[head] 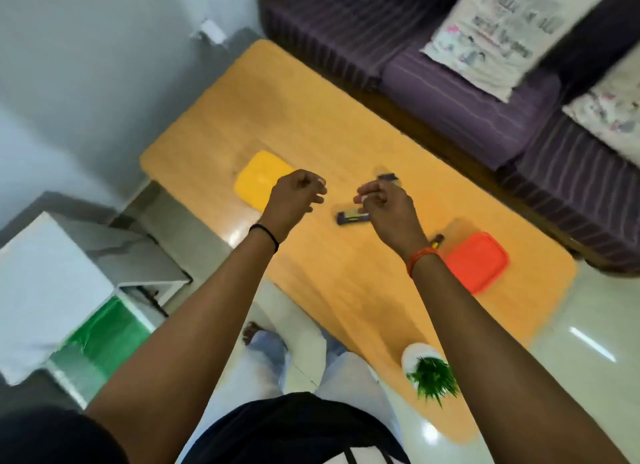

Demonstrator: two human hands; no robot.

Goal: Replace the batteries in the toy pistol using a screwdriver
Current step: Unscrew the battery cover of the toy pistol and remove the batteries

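The view is blurred by motion. A dark blue toy piece (351, 217) with a pale middle lies on the orange table (311, 117). My right hand (386, 207) hovers just to its right with the fingers curled in. A second dark blue piece (387, 176) shows right behind that hand's knuckles, and I cannot tell whether the hand holds it. My left hand (298, 195) hangs over the table, left of the toy piece, with its fingers curled and nothing visible in them. A screwdriver tip (437, 240) pokes out beside my right wrist.
A yellow flat pad (256, 179) lies under and to the left of my left hand. An orange-red lid (479, 262) sits at the table's right edge. A small potted plant (431, 372) stands at the near edge. A purple sofa (450, 93) runs behind the table, with white boxes (52, 283) at the left.
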